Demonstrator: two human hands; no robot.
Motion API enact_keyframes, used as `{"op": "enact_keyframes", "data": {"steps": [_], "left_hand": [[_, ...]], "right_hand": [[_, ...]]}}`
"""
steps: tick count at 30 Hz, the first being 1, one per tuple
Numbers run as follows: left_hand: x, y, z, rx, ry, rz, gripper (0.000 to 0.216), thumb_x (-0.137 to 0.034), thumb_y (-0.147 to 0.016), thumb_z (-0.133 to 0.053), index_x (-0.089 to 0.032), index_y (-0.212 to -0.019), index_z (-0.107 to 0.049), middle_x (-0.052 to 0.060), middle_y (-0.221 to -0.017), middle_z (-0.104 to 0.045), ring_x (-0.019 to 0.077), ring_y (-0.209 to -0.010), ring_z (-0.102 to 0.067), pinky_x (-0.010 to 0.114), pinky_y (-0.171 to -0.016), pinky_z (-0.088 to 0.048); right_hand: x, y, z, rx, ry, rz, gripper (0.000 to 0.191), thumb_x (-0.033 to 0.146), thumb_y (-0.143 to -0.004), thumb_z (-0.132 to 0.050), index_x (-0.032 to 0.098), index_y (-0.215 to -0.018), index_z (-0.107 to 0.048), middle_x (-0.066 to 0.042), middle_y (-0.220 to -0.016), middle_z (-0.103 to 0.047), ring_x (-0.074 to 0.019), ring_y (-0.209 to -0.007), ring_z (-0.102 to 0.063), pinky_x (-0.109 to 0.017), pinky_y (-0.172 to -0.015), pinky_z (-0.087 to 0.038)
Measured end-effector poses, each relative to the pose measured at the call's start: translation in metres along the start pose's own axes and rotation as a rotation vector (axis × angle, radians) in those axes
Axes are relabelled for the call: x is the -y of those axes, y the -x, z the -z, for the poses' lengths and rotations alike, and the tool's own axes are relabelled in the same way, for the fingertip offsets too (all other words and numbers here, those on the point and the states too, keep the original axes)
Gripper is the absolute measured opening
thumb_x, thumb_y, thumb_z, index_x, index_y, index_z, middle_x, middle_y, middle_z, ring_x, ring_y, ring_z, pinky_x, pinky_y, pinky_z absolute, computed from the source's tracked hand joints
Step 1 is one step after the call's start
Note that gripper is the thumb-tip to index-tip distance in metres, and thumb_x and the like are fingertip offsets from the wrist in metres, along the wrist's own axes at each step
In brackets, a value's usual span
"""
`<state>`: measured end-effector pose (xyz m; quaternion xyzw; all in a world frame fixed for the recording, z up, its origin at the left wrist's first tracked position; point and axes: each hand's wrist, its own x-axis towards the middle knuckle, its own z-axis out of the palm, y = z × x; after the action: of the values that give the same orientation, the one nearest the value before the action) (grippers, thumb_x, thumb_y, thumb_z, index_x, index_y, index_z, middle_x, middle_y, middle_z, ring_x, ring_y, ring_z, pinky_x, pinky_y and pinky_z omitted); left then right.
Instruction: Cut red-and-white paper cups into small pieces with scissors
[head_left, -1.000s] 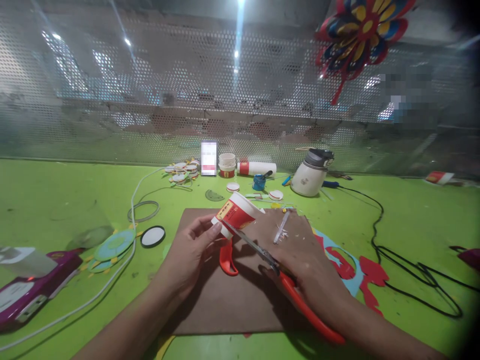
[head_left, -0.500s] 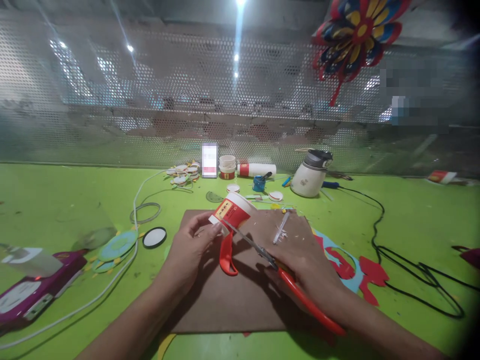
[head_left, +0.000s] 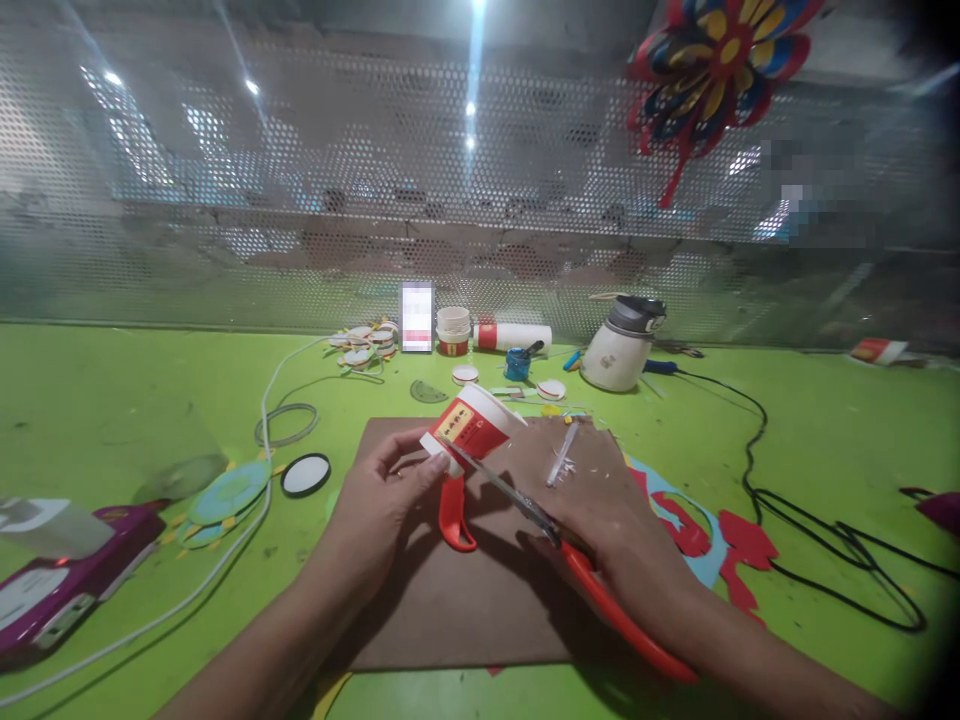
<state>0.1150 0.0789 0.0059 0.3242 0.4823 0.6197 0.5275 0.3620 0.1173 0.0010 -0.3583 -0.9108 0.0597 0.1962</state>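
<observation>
A red-and-white paper cup [head_left: 486, 420] is tilted in my left hand [head_left: 390, 490], its wide rim up and to the right. My fingers and thumb pinch it near the narrow lower end. In my right hand [head_left: 622, 550] are scissors [head_left: 600, 590] with a long red handle, closed round by my fingers. The scissor blades reach up-left, their tips at the cup's lower side. Just below the cup shows a red loop-shaped piece [head_left: 457, 520]; I cannot tell whether it belongs to the scissors. A brown board [head_left: 450, 620] lies under both hands.
A clear strip [head_left: 562, 455] and white scraps lie on the board. Behind stand a phone [head_left: 417, 318], stacked cups [head_left: 453, 332], a blue jar [head_left: 517, 363] and a white kettle [head_left: 615, 350]. A purple power strip [head_left: 82, 590] is at left, red and blue cutouts [head_left: 697, 530] at right.
The cup has turned slightly, its rim now further right. My right hand and the scissor handle have shifted slightly right and down. The camera view has moved a little.
</observation>
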Motion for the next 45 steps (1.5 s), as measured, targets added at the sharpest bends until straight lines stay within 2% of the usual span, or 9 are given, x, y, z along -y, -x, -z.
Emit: {"op": "enact_keyframes", "data": {"steps": [4,7,13,24,28,32,36,42,45], "left_hand": [[0.0,-0.006,0.004,-0.01,0.105,0.025,0.038,-0.028,-0.075,-0.089,-0.016,-0.107,-0.072,0.009,-0.107,-0.08,0.0215,-0.09,-0.078,0.03,-0.082,-0.061],[-0.002,-0.012,0.009,0.017,0.14,0.061,0.032,-0.026,-0.077,-0.086,-0.013,-0.104,-0.073,0.013,-0.11,-0.08,0.0236,-0.093,-0.078,0.033,-0.087,-0.062],[0.001,-0.017,0.012,-0.023,0.095,0.085,0.036,-0.023,-0.075,-0.088,-0.015,-0.106,-0.071,0.012,-0.1,-0.081,0.0225,-0.082,-0.078,0.034,-0.082,-0.063],[0.003,-0.013,0.008,-0.015,-0.002,0.032,0.038,-0.028,-0.072,-0.091,-0.014,-0.104,-0.073,0.01,-0.1,-0.08,0.0209,-0.082,-0.078,0.031,-0.079,-0.059],[0.001,-0.012,0.009,-0.033,-0.041,0.03,0.04,-0.03,-0.072,-0.091,-0.015,-0.104,-0.073,0.009,-0.103,-0.079,0.0198,-0.084,-0.077,0.028,-0.077,-0.057],[0.0,-0.009,0.006,-0.03,-0.017,0.036,0.041,-0.028,-0.072,-0.091,-0.016,-0.105,-0.072,0.008,-0.104,-0.079,0.0196,-0.084,-0.077,0.029,-0.079,-0.058],[-0.002,-0.005,0.003,-0.051,-0.003,0.047,0.041,-0.027,-0.071,-0.091,-0.015,-0.105,-0.072,0.009,-0.103,-0.079,0.0196,-0.083,-0.077,0.029,-0.078,-0.058],[0.001,-0.008,0.004,-0.027,0.075,0.053,0.041,-0.023,-0.072,-0.091,-0.016,-0.108,-0.072,0.01,-0.102,-0.079,0.0204,-0.081,-0.077,0.032,-0.079,-0.061],[0.0,-0.009,0.004,-0.016,0.139,0.095,0.032,-0.018,-0.074,-0.088,-0.013,-0.104,-0.076,0.013,-0.103,-0.08,0.0201,-0.086,-0.077,0.029,-0.082,-0.062]], "right_hand": [[0.004,-0.001,0.0,-0.013,0.03,-0.006,0.03,0.038,-0.103,-0.051,0.038,-0.12,-0.076,-0.003,-0.135,-0.072,-0.0375,-0.139,-0.051,-0.063,-0.114,-0.038],[0.002,-0.001,-0.001,-0.032,0.034,0.0,0.031,0.037,-0.102,-0.053,0.038,-0.123,-0.075,-0.004,-0.135,-0.072,-0.0377,-0.139,-0.052,-0.064,-0.114,-0.037],[-0.005,-0.003,-0.002,0.049,-0.004,-0.012,0.036,0.035,-0.103,-0.05,0.04,-0.132,-0.071,-0.005,-0.128,-0.075,-0.0338,-0.118,-0.067,-0.054,-0.103,-0.047],[-0.003,0.0,0.001,0.178,-0.049,-0.104,0.031,0.026,-0.1,-0.053,0.033,-0.125,-0.071,-0.005,-0.114,-0.078,-0.029,-0.105,-0.071,-0.039,-0.086,-0.052],[-0.007,0.0,-0.002,0.213,-0.057,-0.094,0.031,0.027,-0.1,-0.054,0.03,-0.128,-0.069,-0.007,-0.112,-0.077,-0.0298,-0.106,-0.071,-0.041,-0.088,-0.051],[-0.007,-0.001,-0.003,0.208,-0.054,-0.099,0.028,0.028,-0.103,-0.049,0.029,-0.12,-0.071,-0.008,-0.11,-0.077,-0.0301,-0.105,-0.071,-0.042,-0.087,-0.051],[-0.002,0.001,0.0,0.16,-0.045,-0.097,0.031,0.033,-0.104,-0.048,0.031,-0.123,-0.073,-0.007,-0.115,-0.078,-0.0296,-0.107,-0.07,-0.044,-0.094,-0.05],[0.006,0.002,0.006,0.124,-0.039,-0.106,0.031,0.033,-0.105,-0.048,0.033,-0.123,-0.073,-0.005,-0.106,-0.08,-0.0297,-0.107,-0.071,-0.046,-0.097,-0.049],[0.003,0.002,0.003,0.138,-0.04,-0.097,0.029,0.031,-0.105,-0.05,0.037,-0.123,-0.072,-0.003,-0.114,-0.079,-0.0295,-0.108,-0.071,-0.048,-0.099,-0.048]]}}
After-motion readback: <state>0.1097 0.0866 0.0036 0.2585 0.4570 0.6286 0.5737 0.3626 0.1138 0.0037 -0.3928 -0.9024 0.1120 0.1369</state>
